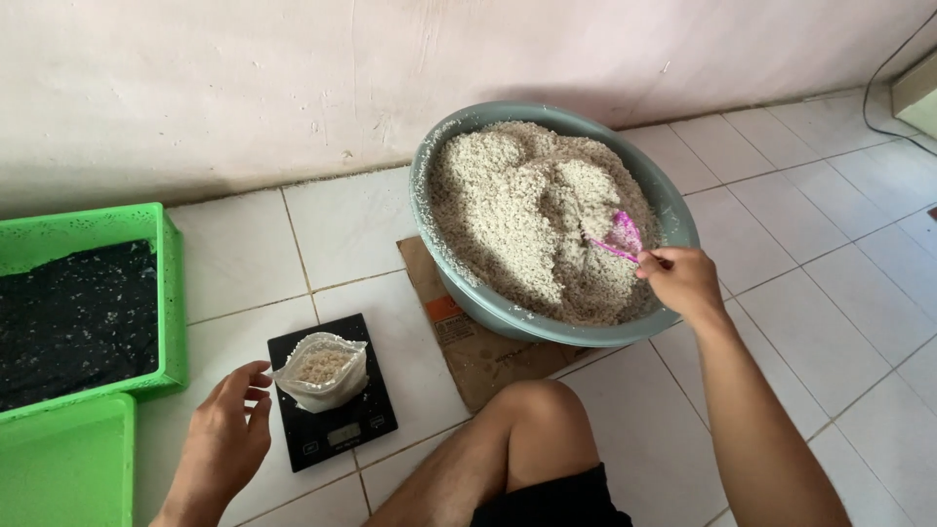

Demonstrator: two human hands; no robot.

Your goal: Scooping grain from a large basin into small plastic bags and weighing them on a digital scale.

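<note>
A large grey-green basin full of pale, grainy material sits on the tiled floor. My right hand grips a pink scoop whose head is dug into the grains near the basin's right side. A small clear plastic bag, open at the top and partly filled with the same grains, stands on a black digital scale. My left hand hovers just left of the bag with fingers spread, holding nothing. My bent knee lies between the scale and the basin.
A piece of brown cardboard lies under the basin. A green plastic crate lined with black material stands at the left, with a second green crate in front of it. A pale wall runs along the back. A cable hangs at the far right.
</note>
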